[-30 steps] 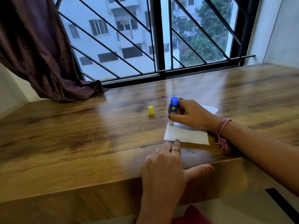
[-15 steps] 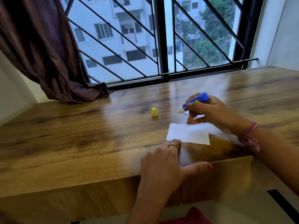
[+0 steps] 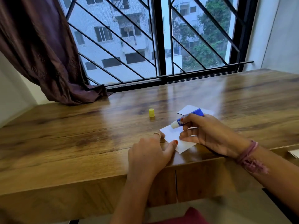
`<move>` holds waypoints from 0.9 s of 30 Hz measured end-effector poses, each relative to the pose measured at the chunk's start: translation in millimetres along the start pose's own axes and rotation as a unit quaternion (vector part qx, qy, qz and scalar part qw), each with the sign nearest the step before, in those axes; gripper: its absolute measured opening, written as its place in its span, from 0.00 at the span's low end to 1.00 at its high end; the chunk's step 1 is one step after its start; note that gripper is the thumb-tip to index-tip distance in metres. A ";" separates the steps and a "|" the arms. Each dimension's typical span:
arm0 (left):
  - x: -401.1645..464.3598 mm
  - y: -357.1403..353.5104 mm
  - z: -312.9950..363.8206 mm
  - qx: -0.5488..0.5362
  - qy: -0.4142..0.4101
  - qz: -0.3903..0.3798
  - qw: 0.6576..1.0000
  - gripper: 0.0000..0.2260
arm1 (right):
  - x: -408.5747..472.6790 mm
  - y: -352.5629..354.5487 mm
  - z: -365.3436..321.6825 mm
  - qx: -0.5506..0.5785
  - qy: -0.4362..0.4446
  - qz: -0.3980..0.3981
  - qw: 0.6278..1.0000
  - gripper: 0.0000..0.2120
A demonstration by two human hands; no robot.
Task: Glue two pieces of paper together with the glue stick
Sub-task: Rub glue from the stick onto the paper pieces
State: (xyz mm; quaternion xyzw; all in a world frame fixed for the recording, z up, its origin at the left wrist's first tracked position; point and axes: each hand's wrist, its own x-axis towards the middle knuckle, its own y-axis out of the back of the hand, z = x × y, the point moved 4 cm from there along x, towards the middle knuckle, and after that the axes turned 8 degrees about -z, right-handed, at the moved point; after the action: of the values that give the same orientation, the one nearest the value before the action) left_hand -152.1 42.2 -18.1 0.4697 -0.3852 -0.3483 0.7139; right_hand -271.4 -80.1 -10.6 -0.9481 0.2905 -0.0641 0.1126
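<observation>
my left hand (image 3: 150, 152) lies flat with fingertips pinning the near paper (image 3: 171, 136) at centre frame so it won't slide, right hand (image 3: 208, 135) gripping the uncapped glue stick (image 3: 188, 118) tilted over it, second paper (image 3: 189, 109) just behind, cap (image 3: 151, 112) parked aside.

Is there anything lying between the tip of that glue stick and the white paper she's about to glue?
Nothing visible. The right hand holds the glue stick with its pale tip just above the near paper, whose top is bare there. The left hand presses only the paper's left edge, and the yellow cap stands apart on the table.
</observation>
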 end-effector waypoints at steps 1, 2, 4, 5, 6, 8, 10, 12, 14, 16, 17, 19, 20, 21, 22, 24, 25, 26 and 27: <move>2.2 1.0 -3.4 -0.003 -0.003 -0.007 1.000 0.25 | 0.1 -0.5 -0.7 0.019 -0.002 -0.003 1.000 0.04; 4.3 2.0 -6.5 -0.011 -0.008 -0.018 1.000 0.25 | 1.0 0.7 -3.6 0.026 0.005 -0.001 1.000 0.04; 9.2 3.7 -12.5 -0.026 -0.022 -0.049 0.998 0.24 | 5.5 7.4 -14.1 0.001 0.032 0.016 0.999 0.05; 12.0 4.7 -15.5 -0.029 -0.031 -0.067 0.997 0.23 | 8.9 13.1 -20.8 -0.023 0.045 0.027 0.998 0.05; 14.7 6.1 -18.7 -0.031 -0.042 -0.080 0.995 0.22 | 12.7 19.5 -27.3 -0.052 0.054 0.035 0.997 0.06; 19.9 10.2 -25.2 -0.041 -0.063 -0.087 0.993 0.20 | 20.2 32.8 -37.0 -0.129 0.062 0.042 0.989 0.06; 24.6 12.4 -31.0 -0.056 -0.082 -0.087 0.991 0.18 | 26.5 41.7 -37.6 -0.217 0.061 0.037 0.974 0.05; 28.5 12.4 -34.3 -0.070 -0.098 -0.094 0.988 0.17 | 31.4 43.2 -30.8 -0.269 0.052 0.021 0.962 0.04; 30.9 11.7 -35.6 -0.082 -0.108 -0.099 0.986 0.16 | 35.8 39.2 -23.2 -0.299 0.048 0.002 0.953 0.03; 31.4 11.3 -36.8 -0.081 -0.108 -0.095 0.986 0.16 | 39.6 36.1 -19.9 -0.320 0.047 -0.002 0.946 0.03; 30.9 11.4 -37.1 -0.076 -0.107 -0.092 0.987 0.16 | 40.9 35.5 -20.1 -0.327 0.049 0.001 0.944 0.04; 29.7 11.2 -36.9 -0.062 -0.109 -0.092 0.988 0.17 | 41.8 36.7 -20.6 -0.336 0.053 0.010 0.940 0.05; 29.2 11.4 -36.5 -0.055 -0.110 -0.093 0.988 0.17 | 41.5 37.2 -20.7 -0.342 0.055 0.014 0.938 0.04; 28.7 11.7 -35.9 -0.048 -0.111 -0.094 0.988 0.18 | 41.2 37.2 -20.5 -0.348 0.058 0.015 0.936 0.04; 28.4 12.0 -35.3 -0.042 -0.111 -0.096 0.988 0.18 | 40.5 37.2 -19.9 -0.352 0.061 0.016 0.934 0.04; 27.9 12.8 -34.5 -0.034 -0.112 -0.099 0.988 0.18 | 40.2 37.3 -18.6 -0.354 0.065 0.015 0.933 0.04; 27.6 13.0 -34.0 -0.032 -0.112 -0.100 0.988 0.18 | 40.3 37.7 -17.9 -0.357 0.066 0.016 0.932 0.04; 27.2 13.2 -33.8 -0.031 -0.112 -0.100 0.988 0.18 | 40.5 38.0 -17.4 -0.362 0.064 0.017 0.930 0.04; 26.7 13.5 -33.5 -0.029 -0.111 -0.099 0.988 0.18 | 40.8 38.2 -17.2 -0.366 0.063 0.018 0.928 0.04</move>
State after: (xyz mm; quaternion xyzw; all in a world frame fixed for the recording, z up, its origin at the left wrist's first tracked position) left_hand -108.6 37.0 -8.2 0.4430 -0.4036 -0.4784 0.6419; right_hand -261.6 -136.9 -1.3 -0.9121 0.3171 -0.0106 -0.2598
